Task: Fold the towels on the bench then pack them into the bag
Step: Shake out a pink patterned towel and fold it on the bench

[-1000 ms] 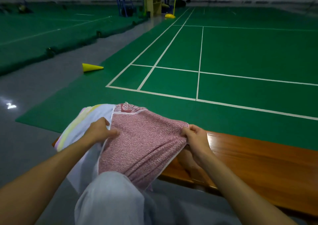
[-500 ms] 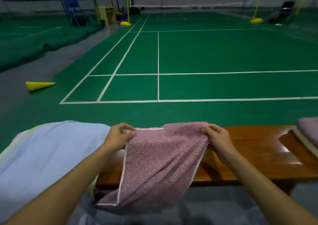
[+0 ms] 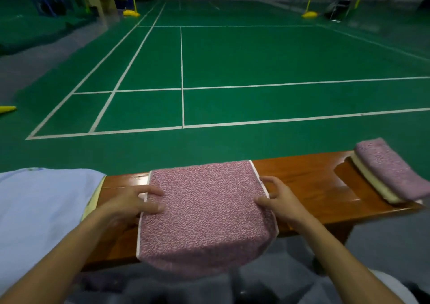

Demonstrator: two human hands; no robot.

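Across the lower middle of the frame, a pink towel (image 3: 204,213) lies spread over a wooden bench (image 3: 309,187), its near edge drooping off the front. The left hand (image 3: 132,203) rests on the towel's left border with fingers fairly straight and spread, while the right hand (image 3: 277,199) holds the right border — thumb on top, fingers curled at the edge. At the right edge of the frame, two folded towels (image 3: 391,171) sit stacked on the bench, a purple one over a cream one, so part of the folding looks done. At the lower left lies a pale blue cloth (image 3: 39,210) — probably another towel yet to fold. No bag shows anywhere, so packing appears not yet begun.
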